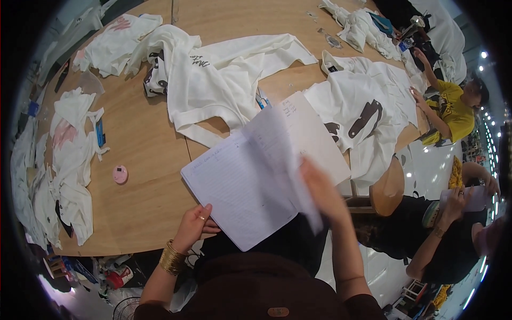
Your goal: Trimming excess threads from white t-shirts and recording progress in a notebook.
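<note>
A seated person in a dark brown top point(256, 288) bends over an open notebook with white ruled pages point(234, 197), which lies at a slant across the lap and the near edge of a broad, pale wooden table point(144, 213). The left hand point(198, 228), with a ring on one finger and a wide gold cuff bracelet point(173, 258) at the wrist, grips the notebook's lower left edge, thumb on top of the page. The right hand point(322, 192) is a blur against a lifted white leaf point(272, 144) standing up from the middle of the book; from here I cannot tell whether its fingers pinch the paper. On the notebook's far right side, a cream-coloured sheet point(312, 122) carries a little handwriting. To the person's right, somebody in black clothing point(448, 261) holds a pale, flat object point(472, 199), near a round brown wooden seat point(388, 186). On the table to the left sits a small round pink object point(120, 174), beside crumpled white garments with a reddish patch point(69, 165). Just beyond the notebook sprawls a white long-sleeved garment with dark lettering point(213, 80); to its right lies another white garment with dark brown printed shapes point(357, 90). Farther along the right side, a co-worker in a yellow shirt point(458, 109) reaches toward more white cloth.
</note>
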Tool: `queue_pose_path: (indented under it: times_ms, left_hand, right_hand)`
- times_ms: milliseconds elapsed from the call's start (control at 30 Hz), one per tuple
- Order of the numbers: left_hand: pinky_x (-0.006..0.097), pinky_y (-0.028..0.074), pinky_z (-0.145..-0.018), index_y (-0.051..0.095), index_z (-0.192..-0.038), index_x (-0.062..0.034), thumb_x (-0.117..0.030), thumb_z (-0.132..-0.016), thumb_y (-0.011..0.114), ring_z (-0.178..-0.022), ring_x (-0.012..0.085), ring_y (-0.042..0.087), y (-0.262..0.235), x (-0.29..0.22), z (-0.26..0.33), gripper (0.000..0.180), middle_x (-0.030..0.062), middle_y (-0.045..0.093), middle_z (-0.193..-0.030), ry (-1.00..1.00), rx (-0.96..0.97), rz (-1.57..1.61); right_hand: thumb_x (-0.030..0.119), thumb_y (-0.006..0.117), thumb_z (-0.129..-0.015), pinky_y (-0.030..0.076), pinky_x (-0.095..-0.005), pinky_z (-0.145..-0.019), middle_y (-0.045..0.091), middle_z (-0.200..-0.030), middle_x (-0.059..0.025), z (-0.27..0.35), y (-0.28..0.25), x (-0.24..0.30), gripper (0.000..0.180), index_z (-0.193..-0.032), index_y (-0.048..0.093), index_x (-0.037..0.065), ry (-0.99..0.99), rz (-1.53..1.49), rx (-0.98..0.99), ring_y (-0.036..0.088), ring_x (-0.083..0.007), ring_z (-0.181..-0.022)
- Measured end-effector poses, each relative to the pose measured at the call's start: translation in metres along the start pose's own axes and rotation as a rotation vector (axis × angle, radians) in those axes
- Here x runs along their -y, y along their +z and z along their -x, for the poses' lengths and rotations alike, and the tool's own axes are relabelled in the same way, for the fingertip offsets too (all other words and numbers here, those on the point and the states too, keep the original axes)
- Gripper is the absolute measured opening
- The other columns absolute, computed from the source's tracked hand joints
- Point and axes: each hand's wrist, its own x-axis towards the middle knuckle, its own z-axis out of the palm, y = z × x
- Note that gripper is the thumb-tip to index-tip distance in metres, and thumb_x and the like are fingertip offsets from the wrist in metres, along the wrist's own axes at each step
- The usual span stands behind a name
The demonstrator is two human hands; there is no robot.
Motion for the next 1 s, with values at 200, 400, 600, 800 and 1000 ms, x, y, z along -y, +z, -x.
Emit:
queue_pose_path:
  times_ms: [200,400,600,800,1000]
  left_hand:
    - [0.023,0.048,-0.046,0.059,-0.079,0.0025,-0.030,-0.097,0.041,-0.048,0.0150,0.058,-0.026,-0.038,0.007,0.041,0.0105,0.060,-0.063,0.200,-0.240,-0.243]
    - [0.026,0.047,-0.059,0.063,-0.091,-0.0018,-0.011,-0.089,0.054,-0.066,0.0153,0.057,0.040,-0.089,-0.021,0.013,0.0075,0.062,-0.078,0.904,-0.272,-0.408]
    - [0.036,0.040,-0.089,0.056,-0.110,-0.0061,-0.009,-0.082,0.059,-0.104,0.0261,0.049,0.116,-0.106,-0.067,0.028,0.0108,0.056,-0.111,1.087,-0.060,-0.619]
    - [0.048,0.017,-0.108,0.038,-0.134,-0.0109,-0.032,-0.086,0.053,-0.132,0.0298,0.026,0.124,-0.063,-0.128,0.054,0.0123,0.033,-0.140,1.194,-0.168,-1.271]
    - [0.049,0.014,-0.109,0.039,-0.136,-0.0173,-0.038,-0.086,0.053,-0.136,0.0280,0.021,0.079,-0.053,-0.098,0.056,0.0107,0.026,-0.146,1.118,-0.048,-1.469]
  right_hand:
    - [0.029,0.061,-0.085,0.046,-0.0339,-0.077,0.062,-0.098,-0.0133,-0.019,0.029,-0.023,0.037,-0.109,0.055,0.001,-0.135,0.502,0.077,0.058,-0.0240,-0.092]
    - [0.025,0.063,-0.078,0.045,-0.0364,-0.061,0.058,-0.066,-0.0117,-0.056,0.047,-0.053,0.023,-0.085,0.058,0.004,-0.113,0.656,-0.157,0.057,-0.0268,-0.063]
    - [0.018,0.061,-0.074,0.040,-0.0271,-0.044,0.053,-0.055,-0.0042,-0.035,-0.015,-0.050,0.019,-0.072,0.061,0.000,0.376,0.003,-0.001,0.051,-0.0152,-0.045]
    - [0.004,0.061,-0.076,0.052,-0.0281,-0.059,0.053,-0.066,-0.0029,-0.001,-0.059,-0.047,0.012,-0.084,0.052,0.002,0.104,-0.365,-0.166,0.053,-0.0105,-0.054]
    - [0.006,0.065,-0.078,0.053,-0.0275,-0.059,0.053,-0.064,-0.0037,-0.022,-0.028,-0.042,0.019,-0.073,0.047,0.004,-0.006,-0.373,-0.232,0.052,-0.0100,-0.052]
